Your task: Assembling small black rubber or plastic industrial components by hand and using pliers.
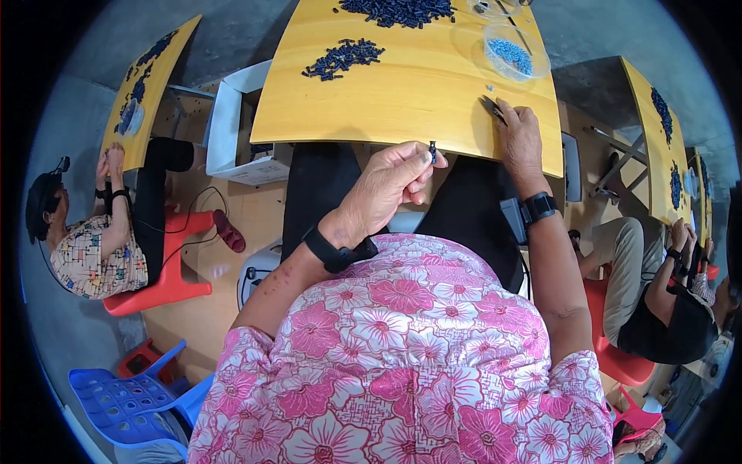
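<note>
My left hand (386, 185) is closed, pinching a small dark cylindrical piece (433, 150) upright between thumb and fingers, just off the near edge of the yellow table (371, 100). Over the table's right side, my right hand (520, 141) grips a dark tool with slim tips, like tweezers (492, 109); the fingers hide most of it. A tiny light-blue piece (490, 88) lies on the wood just beyond the tips. Farther back stands a clear round tub (546, 60) with many small blue pieces. Loose dark pieces form a small pile (342, 59) and a bigger heap (398, 11).
Another clear container (495, 8) sits at the far right corner. Below the table's left side stands an open white box (232, 124). People work at tables on the left (104, 232) and right (665, 309). A blue plastic chair (127, 398) stands at lower left.
</note>
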### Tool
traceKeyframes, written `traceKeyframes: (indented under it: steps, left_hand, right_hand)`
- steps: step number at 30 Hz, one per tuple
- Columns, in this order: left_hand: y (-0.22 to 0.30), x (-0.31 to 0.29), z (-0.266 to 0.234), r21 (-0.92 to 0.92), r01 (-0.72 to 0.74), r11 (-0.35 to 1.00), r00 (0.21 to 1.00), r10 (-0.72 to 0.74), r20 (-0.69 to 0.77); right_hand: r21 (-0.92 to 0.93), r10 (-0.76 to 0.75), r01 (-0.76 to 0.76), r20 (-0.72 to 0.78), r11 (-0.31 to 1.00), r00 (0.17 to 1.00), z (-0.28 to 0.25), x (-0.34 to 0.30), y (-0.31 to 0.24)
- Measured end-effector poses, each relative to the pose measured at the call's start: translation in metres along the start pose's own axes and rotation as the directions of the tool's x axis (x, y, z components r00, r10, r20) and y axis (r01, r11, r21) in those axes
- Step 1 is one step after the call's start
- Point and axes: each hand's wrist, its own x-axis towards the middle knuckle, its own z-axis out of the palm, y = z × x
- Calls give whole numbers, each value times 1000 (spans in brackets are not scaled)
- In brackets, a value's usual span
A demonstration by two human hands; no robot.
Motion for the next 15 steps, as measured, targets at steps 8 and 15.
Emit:
traceKeyframes:
  steps: [8, 15]
  left_hand:
    - [-8, 3, -7, 28, 14, 1000, 998, -12, -68]
    - [-10, 2, -1, 95, 13, 995, 997, -6, -71]
  right_hand:
    - [712, -99, 18, 73, 702, 992, -59, -25, -82]
    - [731, -156, 90, 23, 676, 987, -54, -40, -99]
